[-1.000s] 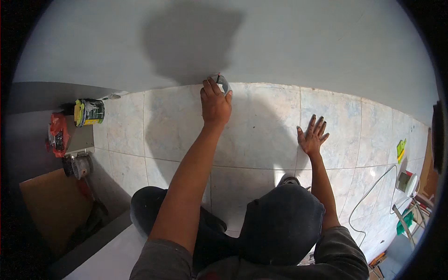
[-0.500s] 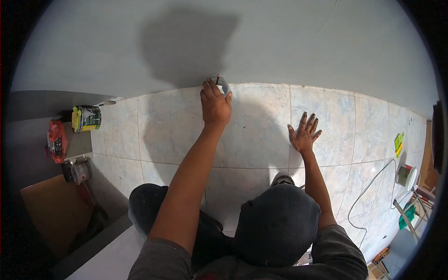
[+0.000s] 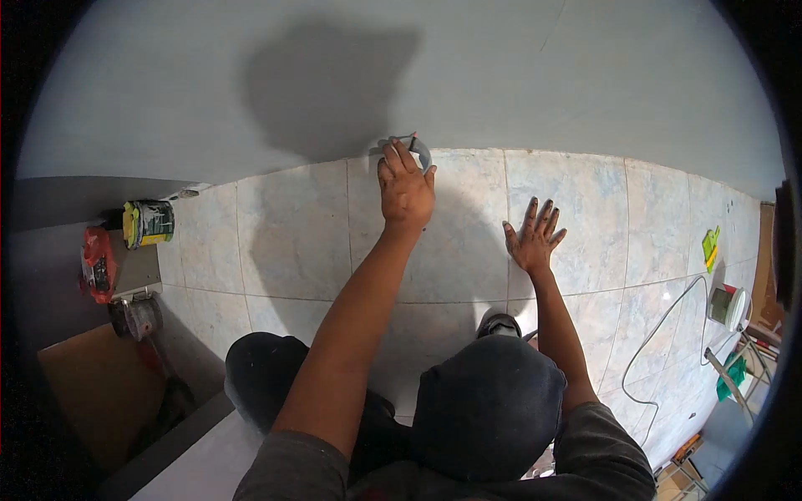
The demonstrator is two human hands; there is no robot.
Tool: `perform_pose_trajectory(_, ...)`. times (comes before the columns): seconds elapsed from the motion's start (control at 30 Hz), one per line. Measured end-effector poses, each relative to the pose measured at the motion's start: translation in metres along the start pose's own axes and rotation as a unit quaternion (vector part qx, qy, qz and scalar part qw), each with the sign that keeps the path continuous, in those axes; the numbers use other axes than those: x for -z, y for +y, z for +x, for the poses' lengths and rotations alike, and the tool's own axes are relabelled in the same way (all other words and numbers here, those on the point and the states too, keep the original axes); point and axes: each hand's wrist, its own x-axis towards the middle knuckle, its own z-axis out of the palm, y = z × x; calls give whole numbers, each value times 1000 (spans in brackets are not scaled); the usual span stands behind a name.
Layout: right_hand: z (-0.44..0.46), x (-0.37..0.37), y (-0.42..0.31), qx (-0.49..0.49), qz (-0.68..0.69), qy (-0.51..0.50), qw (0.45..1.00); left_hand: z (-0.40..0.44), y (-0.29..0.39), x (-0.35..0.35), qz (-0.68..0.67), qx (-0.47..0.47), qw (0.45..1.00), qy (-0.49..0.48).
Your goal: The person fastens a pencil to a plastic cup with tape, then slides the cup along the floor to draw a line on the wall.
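Observation:
My left hand (image 3: 407,188) reaches to the foot of the grey wall (image 3: 501,92), fingers pointing at it and thumb to the right. Beneath its fingers is a grey, rounded object (image 3: 423,154), mostly covered, with a thin dark piece ending in a pink tip along its top. I cannot make out its exact kind. My right hand (image 3: 535,240) lies flat on the tiled floor (image 3: 451,242) with fingers spread, holding nothing. Dark smudges mark its fingertips.
At the left stand a yellow-and-black tub (image 3: 149,223), a red plastic bag (image 3: 99,263) and a metal container (image 3: 136,317). On the right are a green-and-yellow tool (image 3: 711,248), a white bucket (image 3: 728,306) and a cable (image 3: 647,351). My knees (image 3: 491,405) are bent close to the floor.
My left hand has slid to the right along the wall's foot with the grey object. My right hand stays flat on the tiles. The view has shifted slightly.

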Motion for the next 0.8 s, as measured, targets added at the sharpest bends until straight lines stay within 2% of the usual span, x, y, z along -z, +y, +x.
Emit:
perform_pose_trajectory(0.1, -1, -2, 3, 4, 4, 4, 1000, 1, 12, -3, 29, 8, 1000, -7)
perform_pose_trajectory(0.17, -1, -4, 3, 9, 4, 14, 1000, 2, 19, -3, 31, 13, 998, -50)
perform_pose_trajectory(0.4, 1, -1, 1, -5, 4, -12, 1000, 5, 38, -5, 36, 7, 998, -52)
perform_pose_trajectory(0.47, 1, 1, 0, -9, 5, -15, 1000, 5, 43, -4, 41, 20, 996, -81)
perform_pose_trajectory(0.8, 1, 0, 0, -5, 13, -1, 1000, 9, 91, -28, 11, -20, 997, -73)
